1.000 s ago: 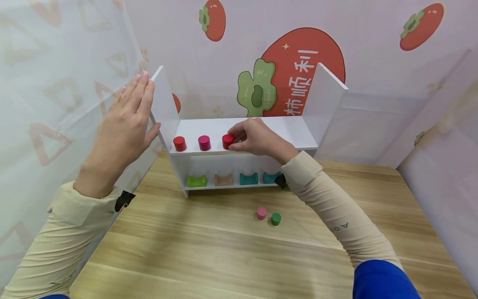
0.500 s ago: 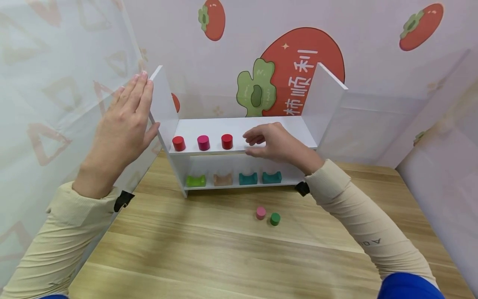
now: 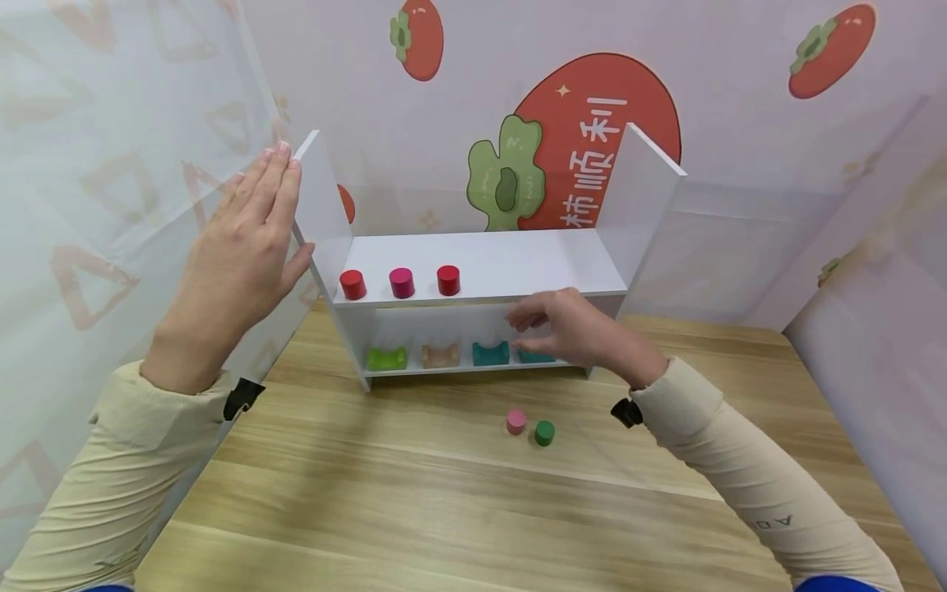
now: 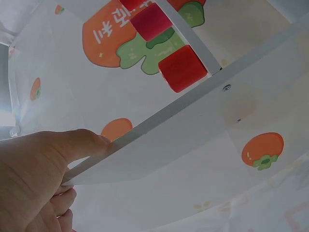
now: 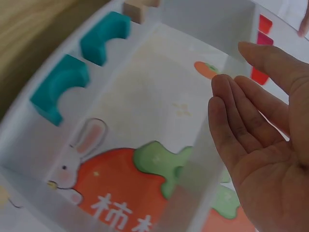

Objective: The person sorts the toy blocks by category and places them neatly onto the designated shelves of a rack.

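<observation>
Down from the top board, the right hand (image 3: pixel 580 333) now hangs empty, fingers loose, before the shelf (image 3: pixel 488 271); the pink peg (image 3: pixel 516 421) stands on the table just below-left of it. Left hand (image 3: pixel 240 263) presses flat on the side panel.

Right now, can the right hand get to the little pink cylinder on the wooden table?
Probably yes. The right hand is open, holding nothing, and the small pink cylinder sits on bare wooden table just below it, with nothing between them.
</observation>
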The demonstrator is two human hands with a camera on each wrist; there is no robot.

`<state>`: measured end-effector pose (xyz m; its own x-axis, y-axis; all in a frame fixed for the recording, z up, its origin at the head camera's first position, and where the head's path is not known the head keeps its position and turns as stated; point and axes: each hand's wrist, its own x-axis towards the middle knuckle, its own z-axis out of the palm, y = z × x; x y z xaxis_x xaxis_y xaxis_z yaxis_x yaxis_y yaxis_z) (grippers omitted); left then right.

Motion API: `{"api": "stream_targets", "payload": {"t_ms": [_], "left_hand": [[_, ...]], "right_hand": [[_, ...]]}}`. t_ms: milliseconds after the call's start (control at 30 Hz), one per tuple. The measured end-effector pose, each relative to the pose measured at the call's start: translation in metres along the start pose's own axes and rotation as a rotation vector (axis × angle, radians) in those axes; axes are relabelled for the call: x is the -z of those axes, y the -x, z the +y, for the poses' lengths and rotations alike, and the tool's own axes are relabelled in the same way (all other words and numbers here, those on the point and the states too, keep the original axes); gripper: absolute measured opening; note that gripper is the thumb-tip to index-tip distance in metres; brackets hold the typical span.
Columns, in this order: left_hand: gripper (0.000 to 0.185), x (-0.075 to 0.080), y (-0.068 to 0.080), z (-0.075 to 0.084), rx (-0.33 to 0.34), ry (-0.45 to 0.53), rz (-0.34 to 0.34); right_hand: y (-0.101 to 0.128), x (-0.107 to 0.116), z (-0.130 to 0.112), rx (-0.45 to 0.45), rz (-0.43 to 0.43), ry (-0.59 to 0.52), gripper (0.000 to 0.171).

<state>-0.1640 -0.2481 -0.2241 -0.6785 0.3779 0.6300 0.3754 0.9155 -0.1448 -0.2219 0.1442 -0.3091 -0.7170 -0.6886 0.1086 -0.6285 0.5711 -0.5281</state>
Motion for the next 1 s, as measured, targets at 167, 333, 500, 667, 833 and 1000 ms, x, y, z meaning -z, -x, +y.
{"api": "stream_targets", "payload": {"t_ms": [167, 333, 500, 667, 833, 1000], "left_hand": [[0.089, 0.001, 0.0, 0.001, 0.0, 0.002, 0.001], [0.089, 0.001, 0.0, 0.001, 0.005, 0.007, 0.0], [0.089, 0.001, 0.0, 0.001, 0.005, 0.008, 0.003], [0.089, 0.002, -0.001, 0.002, 0.005, 0.003, -0.003], [0.09, 0.002, 0.0, 0.002, 0.012, 0.01, -0.015], [0.09, 0.001, 0.0, 0.001, 0.008, 0.019, 0.0]], "right_hand": [[0.015, -0.029, 0.02, 0.017, -0.026, -0.025, 0.035], [0.03, -0.055, 0.037, -0.017, -0.051, -0.039, 0.036], [0.04, -0.079, 0.051, -0.082, -0.09, -0.034, 0.039], [0.049, -0.1, 0.063, -0.13, -0.091, -0.067, 0.041], [0.054, -0.12, 0.072, -0.128, -0.074, -0.066, 0.044], [0.055, -0.138, 0.08, -0.123, -0.032, -0.096, 0.039]]}}
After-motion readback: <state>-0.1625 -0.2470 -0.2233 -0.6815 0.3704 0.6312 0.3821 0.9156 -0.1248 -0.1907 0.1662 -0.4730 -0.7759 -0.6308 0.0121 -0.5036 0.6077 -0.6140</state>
